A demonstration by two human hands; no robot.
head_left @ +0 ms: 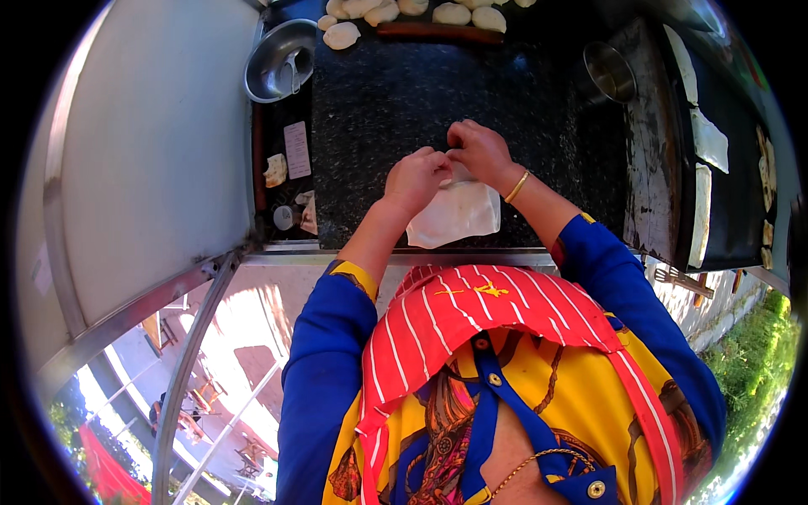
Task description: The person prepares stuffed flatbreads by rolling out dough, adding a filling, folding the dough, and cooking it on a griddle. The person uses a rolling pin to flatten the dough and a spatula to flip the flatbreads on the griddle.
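Pinching with nearly closed fingers, the left hand (418, 178) and right hand (485, 155) hold the far edge of a pale dough sheet (456, 217), which spreads from them toward the body over a black countertop (379, 105). Beyond both hands lie a rolling pin (441, 33) and dough balls (341, 35); left, a metal bowl (266, 71); right, a griddle (734, 210).

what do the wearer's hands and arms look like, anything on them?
Left hand and right hand are ungloved. Blue sleeves end short of the wrists, with yellow trim at the edge. A gold-coloured bangle rings the right wrist.
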